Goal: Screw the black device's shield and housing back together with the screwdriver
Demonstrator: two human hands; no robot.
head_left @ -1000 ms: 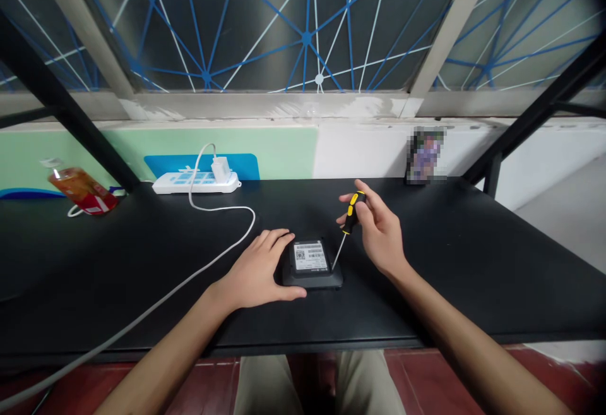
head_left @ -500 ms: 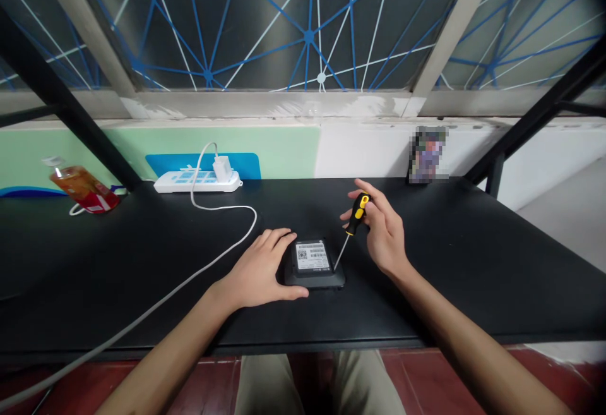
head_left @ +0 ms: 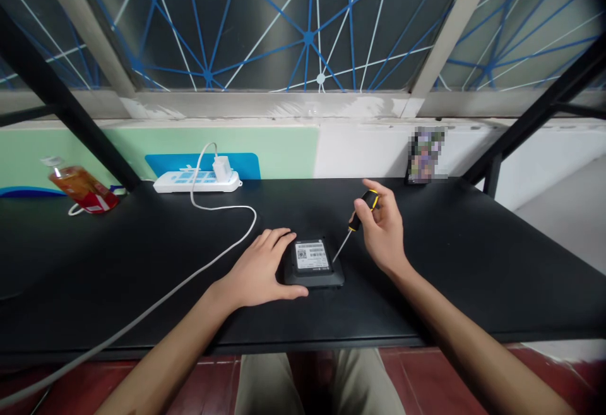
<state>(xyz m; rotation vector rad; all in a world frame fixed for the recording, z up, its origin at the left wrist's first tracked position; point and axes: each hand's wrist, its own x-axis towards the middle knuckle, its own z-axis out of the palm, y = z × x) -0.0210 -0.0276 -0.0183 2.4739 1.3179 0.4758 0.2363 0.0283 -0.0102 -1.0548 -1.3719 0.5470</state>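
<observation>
A flat black square device (head_left: 294, 278) lies on the black table, with a white label (head_left: 311, 254) bearing a QR code and print facing up. My left hand (head_left: 259, 271) grips it from the left, the thumb along the near edge and the fingertips at the far left corner. In my right hand (head_left: 386, 232) is a screwdriver (head_left: 362, 214) with a black and yellow handle, held between thumb and fingers. Its shaft slants down to the left, with the tip at the device's right side beside the label. Whether the tip sits in a screw I cannot tell.
A white power strip (head_left: 175, 182) with a plugged-in charger (head_left: 221, 168) stands at the back; its white cable (head_left: 189, 279) runs across the table's left side. A tilted bottle (head_left: 85, 187) is at far left. A phone-like item (head_left: 421, 156) with a pixelated front leans on the wall.
My right hand has turned, and the screwdriver's handle has swung to the right, so it leans more. The tip has shifted slightly away from me. My left hand and the device have stayed put.
</observation>
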